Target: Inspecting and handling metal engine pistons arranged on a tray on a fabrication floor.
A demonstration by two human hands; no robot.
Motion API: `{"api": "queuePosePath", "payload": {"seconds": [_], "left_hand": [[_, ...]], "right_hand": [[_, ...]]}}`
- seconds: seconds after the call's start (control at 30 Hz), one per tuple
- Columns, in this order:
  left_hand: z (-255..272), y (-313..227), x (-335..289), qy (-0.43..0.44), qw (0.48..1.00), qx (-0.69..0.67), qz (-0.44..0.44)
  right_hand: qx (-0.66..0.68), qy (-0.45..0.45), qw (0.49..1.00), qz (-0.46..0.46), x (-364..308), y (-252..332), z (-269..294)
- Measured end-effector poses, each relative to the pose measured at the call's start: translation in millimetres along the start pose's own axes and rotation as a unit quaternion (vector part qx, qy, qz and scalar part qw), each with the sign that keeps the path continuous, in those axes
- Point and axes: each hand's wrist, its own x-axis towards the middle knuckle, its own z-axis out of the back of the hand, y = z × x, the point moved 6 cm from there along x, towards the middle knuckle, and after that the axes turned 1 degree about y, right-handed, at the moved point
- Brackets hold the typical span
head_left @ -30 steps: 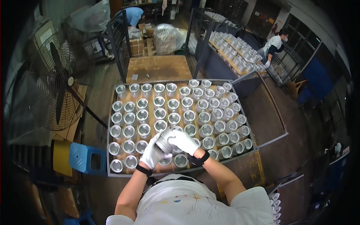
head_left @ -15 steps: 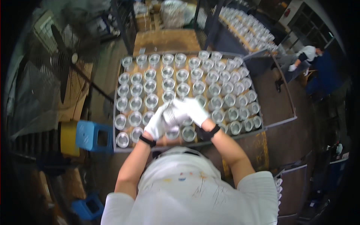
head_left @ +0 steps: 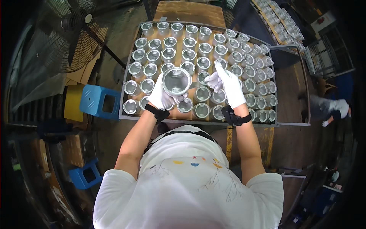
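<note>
A round, cup-shaped silver metal casting (head_left: 177,81), hollow and with small lugs at its rim, is in my left hand (head_left: 163,98). The white-gloved fingers wrap its side and underside, and its open mouth faces up toward me. To the right, apart from that casting, my right hand (head_left: 231,84) hovers in a white glove over the rows. Its fingers are spread and partly bent, with nothing in them. Below both hands, several rows of similar castings (head_left: 202,94) stand upright on a brown board in a metal-framed cart (head_left: 198,121).
A blue stool (head_left: 91,100) stands left of the cart, beside a large fan (head_left: 78,30). Another blue stool (head_left: 85,175) is at the lower left. More castings fill a rack (head_left: 280,23) at the far right. A co-worker (head_left: 337,108) bends over at the right.
My right hand has left the casting and moved right. My left hand alone now holds it, mouth upward. My view has shifted, and the co-worker at the right has changed position.
</note>
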Motion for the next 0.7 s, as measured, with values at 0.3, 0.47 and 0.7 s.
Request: {"api": "queuePosePath", "payload": {"seconds": [0.3,0.47,0.7], "left_hand": [[11,41,7,0.016,0.943,-0.276,0.187],[18,69,-2,-0.003,0.934,-0.249,0.255],[46,55,-17,0.029,0.928,-0.283,0.241]], "right_hand": [[-0.118,0.131,0.977,-0.118,-25,-23,-55],[0.005,0.138,0.974,-0.18,-6,-127,-41],[-0.001,0.065,0.981,-0.182,62,-158,-28]]}}
